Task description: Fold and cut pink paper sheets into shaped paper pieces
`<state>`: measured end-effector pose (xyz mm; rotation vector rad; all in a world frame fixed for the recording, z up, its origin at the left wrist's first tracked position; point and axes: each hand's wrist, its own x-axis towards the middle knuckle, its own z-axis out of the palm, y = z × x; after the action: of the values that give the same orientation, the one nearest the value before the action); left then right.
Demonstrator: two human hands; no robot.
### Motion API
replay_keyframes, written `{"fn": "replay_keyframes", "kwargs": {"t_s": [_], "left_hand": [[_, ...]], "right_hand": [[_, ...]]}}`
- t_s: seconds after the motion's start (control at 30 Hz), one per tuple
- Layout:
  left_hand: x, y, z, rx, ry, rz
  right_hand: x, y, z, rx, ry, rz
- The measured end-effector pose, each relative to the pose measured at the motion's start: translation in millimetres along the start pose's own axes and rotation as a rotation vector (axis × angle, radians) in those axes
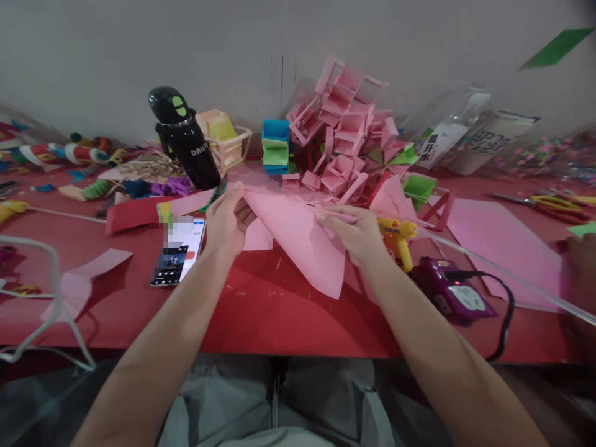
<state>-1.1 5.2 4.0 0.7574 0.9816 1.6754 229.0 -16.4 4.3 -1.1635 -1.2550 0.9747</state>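
Pinching one thin pink paper sheet point(298, 239) near its upper edge, the left hand point(228, 217) and the right hand point(361, 236) hold it above the red table point(298, 329), apart, seemingly so that it does not sag between.

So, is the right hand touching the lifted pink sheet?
Touching: the head view shows the right hand pinching the lifted pink sheet, its thumb over the edge.

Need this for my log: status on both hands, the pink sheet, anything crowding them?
Left hand holding pink sheet by one corner; right hand gripping its edge. Sheet curved, off flat. Phone near left hand, yellow glue gun close by right.
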Motion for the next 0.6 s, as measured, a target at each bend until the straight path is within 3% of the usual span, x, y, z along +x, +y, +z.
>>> {"fn": "replay_keyframes", "kwargs": {"t_s": [0.1, 0.27, 0.37, 0.6], "left_hand": [[-3, 3, 3.3, -0.041, -0.026, -0.037], [-9, -1, 4.5, -0.002, -0.256, -0.192], [-12, -5, 3.6, 0.07, -0.345, -0.211], [-12, -7, 6.7, 0.123, -0.203, -0.084]], "right_hand": [[-1, 0, 2, -0.014, 0.012, -0.014], [1, 3, 3, 0.05, 0.061, -0.036], [2, 5, 1, 0.057, 0.075, -0.041], [0, 1, 3, -0.009, 0.092, -0.055]]}}
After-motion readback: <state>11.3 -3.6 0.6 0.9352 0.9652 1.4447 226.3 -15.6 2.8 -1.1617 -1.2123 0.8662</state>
